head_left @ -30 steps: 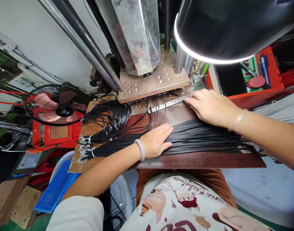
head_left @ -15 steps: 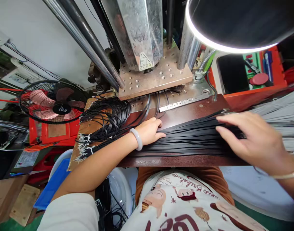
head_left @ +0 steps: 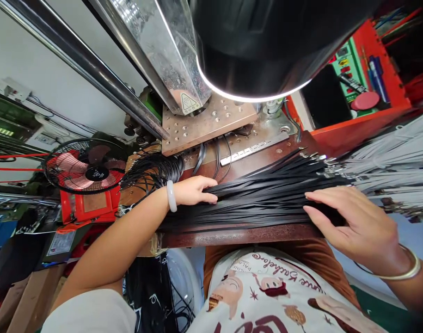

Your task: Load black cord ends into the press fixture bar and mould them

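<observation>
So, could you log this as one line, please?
left hand: on black straps | right hand: open, at straps | brown board: beneath straps

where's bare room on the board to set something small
A narrow patch of board between the metal bar and the black strips; also a thin margin along its front edge. Crowded: the middle, under the strips, and rightward, by the grey bundle.

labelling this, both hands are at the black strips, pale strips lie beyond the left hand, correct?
Not the left hand: the pale strips lie beyond the right hand, as the head view shows. Both hands are at the black strips.
</observation>
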{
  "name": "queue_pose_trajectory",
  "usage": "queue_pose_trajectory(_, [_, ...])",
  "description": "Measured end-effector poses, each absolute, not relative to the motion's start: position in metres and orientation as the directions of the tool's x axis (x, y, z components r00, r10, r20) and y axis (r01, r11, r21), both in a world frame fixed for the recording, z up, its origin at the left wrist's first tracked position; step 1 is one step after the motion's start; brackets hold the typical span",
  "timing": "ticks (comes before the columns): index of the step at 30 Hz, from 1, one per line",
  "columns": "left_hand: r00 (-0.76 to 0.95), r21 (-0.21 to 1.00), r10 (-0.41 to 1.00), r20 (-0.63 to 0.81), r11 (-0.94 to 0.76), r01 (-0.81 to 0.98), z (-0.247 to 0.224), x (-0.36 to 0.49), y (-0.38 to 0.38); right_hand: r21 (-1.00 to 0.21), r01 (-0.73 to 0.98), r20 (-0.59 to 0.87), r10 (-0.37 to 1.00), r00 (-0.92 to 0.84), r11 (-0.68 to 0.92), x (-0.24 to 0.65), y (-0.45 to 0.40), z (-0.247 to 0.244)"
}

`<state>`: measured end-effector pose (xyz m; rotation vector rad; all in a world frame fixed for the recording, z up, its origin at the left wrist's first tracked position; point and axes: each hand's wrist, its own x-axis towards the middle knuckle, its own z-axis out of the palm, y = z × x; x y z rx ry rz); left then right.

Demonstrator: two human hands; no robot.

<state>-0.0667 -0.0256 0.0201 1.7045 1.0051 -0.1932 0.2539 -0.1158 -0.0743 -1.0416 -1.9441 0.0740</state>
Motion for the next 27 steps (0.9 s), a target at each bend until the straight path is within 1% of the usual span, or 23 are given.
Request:
queue_pose_trajectory(2, [0.696,0.811,0.463,-0.549,0.093,0.578,0.032,-0.053,-0.016,-0.419,0.637,0.688,0.684,-0.242,0.647,0.254,-0.116,-0.075])
queue_pose_trajectory(5, [0.779,0.902,0.467,-0.418,0.107,0.419,0.036,-0.021,-0.004,-0.392,0.651,0.688,0.677,-0.261,0.650,0.253,-0.116,-0.075])
queue_pose_trajectory(6, [0.784,0.908,0.469,-0.407,0.117,0.402,0.032,-0.010,0.001,-0.385,0.653,0.687,0.675,-0.269,0.652,0.253,-0.116,-0.075])
queue_pose_trajectory(7, [0.773,0.898,0.463,-0.434,0.149,0.415,0.025,0.001,0.005,-0.384,0.651,0.687,0.674,-0.272,0.654,0.252,-0.116,-0.075])
queue_pose_trajectory(8, [0.746,0.870,0.449,-0.491,0.201,0.451,0.016,0.010,0.008,-0.388,0.647,0.688,0.674,-0.270,0.656,0.252,-0.116,-0.074])
queue_pose_trajectory(10, [0.670,0.781,0.402,-0.624,0.326,0.532,-0.002,0.021,0.015,-0.406,0.635,0.690,0.676,-0.259,0.657,0.251,-0.117,-0.074])
queue_pose_trajectory(11, [0.645,0.744,0.373,-0.666,0.383,0.547,-0.008,0.023,0.018,-0.414,0.629,0.687,0.680,-0.258,0.658,0.251,-0.117,-0.075])
queue_pose_trajectory(12, [0.646,0.728,0.348,-0.680,0.422,0.540,-0.013,0.024,0.020,-0.420,0.626,0.682,0.684,-0.261,0.657,0.251,-0.118,-0.075])
queue_pose_trajectory(13, [0.670,0.740,0.337,-0.661,0.437,0.511,-0.014,0.023,0.022,-0.424,0.623,0.675,0.688,-0.267,0.658,0.251,-0.119,-0.076])
queue_pose_trajectory(14, [0.707,0.773,0.344,-0.618,0.427,0.468,-0.013,0.021,0.023,-0.428,0.619,0.667,0.693,-0.275,0.658,0.252,-0.119,-0.077])
queue_pose_trajectory(16, [0.757,0.859,0.421,-0.501,0.348,0.375,-0.008,0.017,0.024,-0.433,0.613,0.658,0.697,-0.287,0.661,0.253,-0.120,-0.079])
queue_pose_trajectory(18, [0.743,0.898,0.505,-0.439,0.269,0.348,-0.005,0.014,0.024,-0.434,0.608,0.656,0.696,-0.293,0.665,0.254,-0.120,-0.080])
queue_pose_trajectory(20, [0.705,0.875,0.518,-0.484,0.278,0.396,-0.007,0.015,0.025,-0.428,0.609,0.653,0.694,-0.302,0.668,0.255,-0.120,-0.081])
queue_pose_trajectory(23, [0.667,0.819,0.476,-0.574,0.329,0.470,-0.014,0.019,0.029,-0.421,0.607,0.652,0.690,-0.314,0.674,0.254,-0.119,-0.082])
queue_pose_trajectory(25, [0.666,0.829,0.497,-0.556,0.280,0.483,-0.018,0.021,0.031,-0.417,0.600,0.659,0.681,-0.318,0.683,0.253,-0.119,-0.083])
queue_pose_trajectory(27, [0.687,0.857,0.532,-0.495,0.168,0.487,-0.018,0.020,0.033,-0.439,0.578,0.665,0.681,-0.306,0.688,0.253,-0.120,-0.081])
